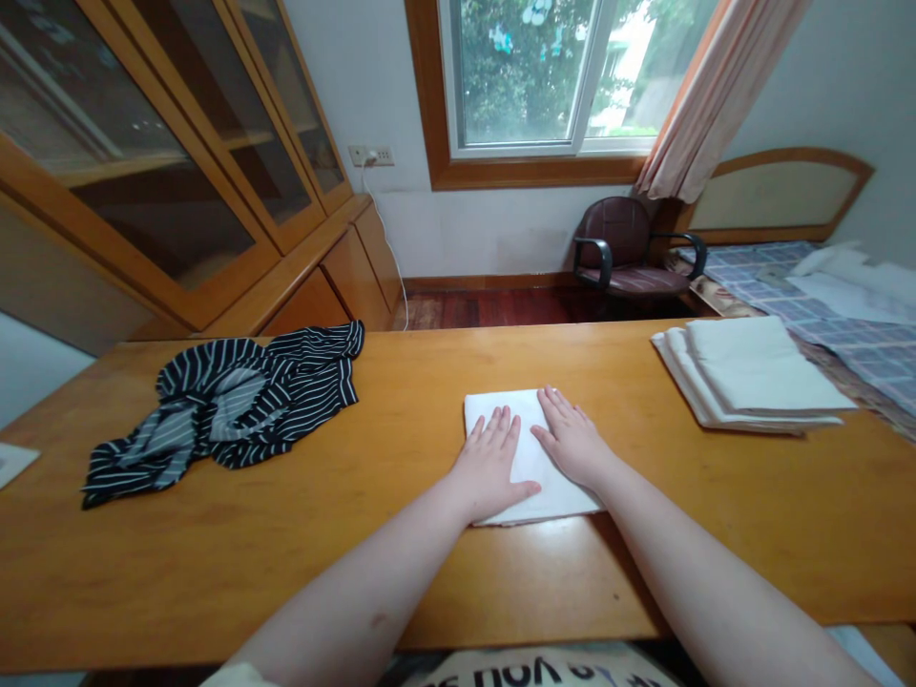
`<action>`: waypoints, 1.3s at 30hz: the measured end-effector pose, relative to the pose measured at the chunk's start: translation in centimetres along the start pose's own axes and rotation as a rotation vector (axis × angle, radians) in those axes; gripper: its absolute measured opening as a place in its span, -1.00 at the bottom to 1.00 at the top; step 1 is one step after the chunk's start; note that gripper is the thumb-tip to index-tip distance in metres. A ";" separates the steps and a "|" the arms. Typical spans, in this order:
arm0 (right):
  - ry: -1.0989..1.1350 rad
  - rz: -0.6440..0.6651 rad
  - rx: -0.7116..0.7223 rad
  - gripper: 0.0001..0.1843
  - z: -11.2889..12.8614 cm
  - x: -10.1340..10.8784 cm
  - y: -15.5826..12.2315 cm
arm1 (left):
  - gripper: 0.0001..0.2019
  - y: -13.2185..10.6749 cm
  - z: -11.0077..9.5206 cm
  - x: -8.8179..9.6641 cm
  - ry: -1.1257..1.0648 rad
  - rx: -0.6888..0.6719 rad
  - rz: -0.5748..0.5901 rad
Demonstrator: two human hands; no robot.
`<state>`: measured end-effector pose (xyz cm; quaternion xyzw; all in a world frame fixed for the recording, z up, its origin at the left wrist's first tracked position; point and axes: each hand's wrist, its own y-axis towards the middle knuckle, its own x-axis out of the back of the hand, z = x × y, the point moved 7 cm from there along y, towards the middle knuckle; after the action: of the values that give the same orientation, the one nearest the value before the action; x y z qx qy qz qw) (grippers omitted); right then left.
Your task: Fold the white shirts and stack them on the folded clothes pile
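Note:
A small folded white cloth [533, 456] lies on the wooden table [401, 553] in front of me. My left hand [490, 465] rests flat on its left half with fingers stretched out. My right hand [571, 438] lies flat on its right half, fingers extended and close together. Both palms press down on the cloth and neither hand grips anything.
A crumpled black-and-white striped garment [229, 401] lies at the table's left. A stack of folded white cloths [751, 374] sits at the right. Behind the table are a wooden glass-door cabinet [178, 162], a dark office chair [622, 253] and a bed [822, 286].

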<state>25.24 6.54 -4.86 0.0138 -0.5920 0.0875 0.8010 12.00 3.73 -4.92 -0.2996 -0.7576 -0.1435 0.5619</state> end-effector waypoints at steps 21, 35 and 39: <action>0.099 -0.258 -0.208 -0.35 -3.3 1.4 0.4 | -0.23 -1.4 7.9 3.0 0.007 0.724 -0.271; 0.448 -0.356 -0.067 -0.57 -3.1 1.9 0.7 | -0.34 0.1 6.3 1.3 -1.812 0.339 -0.562; 0.655 -0.373 -0.037 -0.62 -2.9 1.7 0.7 | -0.43 0.2 5.4 0.5 -2.047 0.413 -0.309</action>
<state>28.38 7.84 -4.18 0.0785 -0.2934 -0.0708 0.9501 7.90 7.06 -6.26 -0.0768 -0.9100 0.2394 -0.3296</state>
